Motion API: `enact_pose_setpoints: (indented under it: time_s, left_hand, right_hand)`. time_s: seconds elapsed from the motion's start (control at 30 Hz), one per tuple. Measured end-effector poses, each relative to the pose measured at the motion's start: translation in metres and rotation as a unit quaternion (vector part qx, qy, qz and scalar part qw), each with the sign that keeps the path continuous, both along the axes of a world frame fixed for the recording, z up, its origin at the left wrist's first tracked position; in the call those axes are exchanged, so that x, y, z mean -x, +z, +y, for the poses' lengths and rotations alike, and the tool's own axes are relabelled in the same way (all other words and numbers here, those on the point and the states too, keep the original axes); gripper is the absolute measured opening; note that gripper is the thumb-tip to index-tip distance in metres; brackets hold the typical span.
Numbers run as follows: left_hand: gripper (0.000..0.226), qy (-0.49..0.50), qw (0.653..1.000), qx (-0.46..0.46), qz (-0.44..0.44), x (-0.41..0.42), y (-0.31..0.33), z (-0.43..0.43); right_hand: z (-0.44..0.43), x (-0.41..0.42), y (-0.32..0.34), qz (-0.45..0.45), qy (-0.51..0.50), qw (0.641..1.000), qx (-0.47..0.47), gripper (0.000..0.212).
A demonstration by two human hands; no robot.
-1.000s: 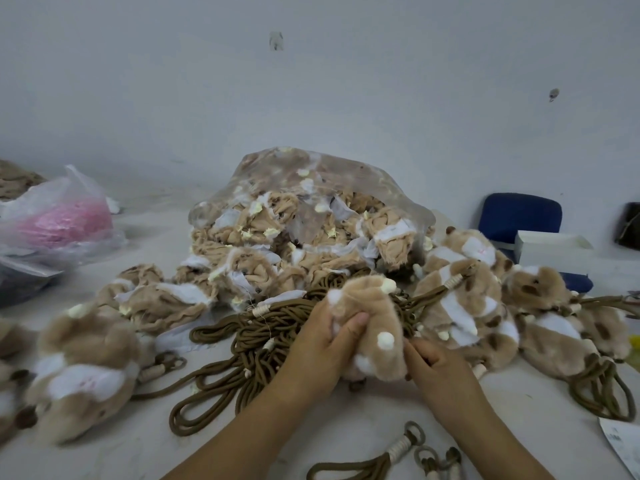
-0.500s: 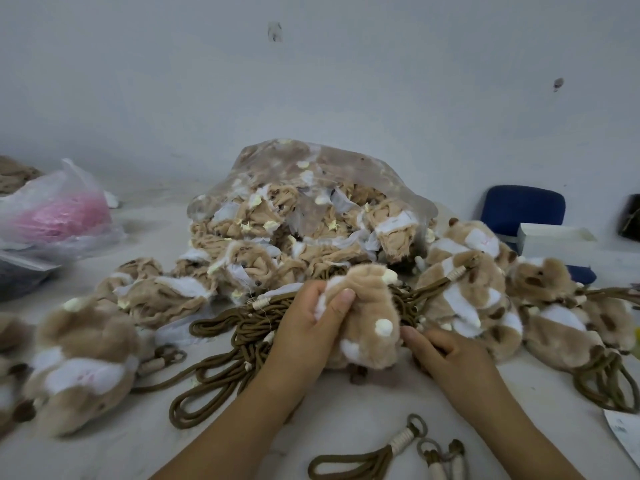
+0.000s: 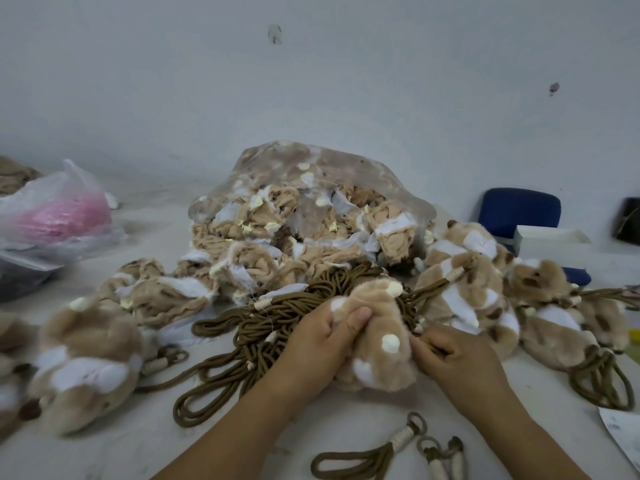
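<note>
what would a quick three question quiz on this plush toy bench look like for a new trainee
1. True or false: the left hand grips the plush toy.
2. Where does the brown cord bundle lie? A) hanging on the wall B) on the table, in front of the clear bag C) on the floor
3. Fill in: the stuff inside the far-left bag is coloured ___.
Key: 1 true; 2 B; 3 pink.
</note>
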State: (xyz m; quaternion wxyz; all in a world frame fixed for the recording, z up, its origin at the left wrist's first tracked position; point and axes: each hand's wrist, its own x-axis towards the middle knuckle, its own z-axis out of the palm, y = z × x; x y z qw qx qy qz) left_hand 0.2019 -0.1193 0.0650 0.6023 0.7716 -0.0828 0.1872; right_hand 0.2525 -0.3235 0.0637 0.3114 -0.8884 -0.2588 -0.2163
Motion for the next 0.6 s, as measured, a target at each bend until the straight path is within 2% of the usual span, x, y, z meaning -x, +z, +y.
enact_pose_setpoints:
  time_s: [0.1,0.2,0.33,0.4,0.5,0.6]
  left_hand:
    - [0.03,-0.004,1.0,0.001,-0.003,0.001,0.0,-0.007]
    - [0.029,0.008,1.0,-0.017,-0.019,0.0,0.0,-0.011]
    - [0.014,0.029,0.997,-0.059,-0.041,-0.004,0.001,-0.014]
    - [0.021,0.033,0.998,-0.029,-0.042,-0.003,0.002,-0.012]
    - [0.041,0.043,0.996,0.058,-0.043,-0.001,0.001,-0.009]
    - [0.043,0.07,0.994,0.067,-0.052,-0.002,0.0,-0.007]
  right_hand:
    - [0.006,0.002,-0.006,-0.004,-0.007,1.0,-0.018,0.056]
    - [0.013,0.002,-0.013,0.034,-0.01,0.999,-0.038,0.045]
    - [0.017,0.001,-0.017,0.101,0.001,0.991,-0.084,0.051]
    - [0.021,0.005,-0.018,0.134,0.0,0.985,-0.105,0.048]
    - [0.024,0.006,-0.016,0.164,-0.005,0.976,-0.147,0.073]
    - [0.019,0.005,-0.014,0.165,-0.006,0.979,-0.118,0.064]
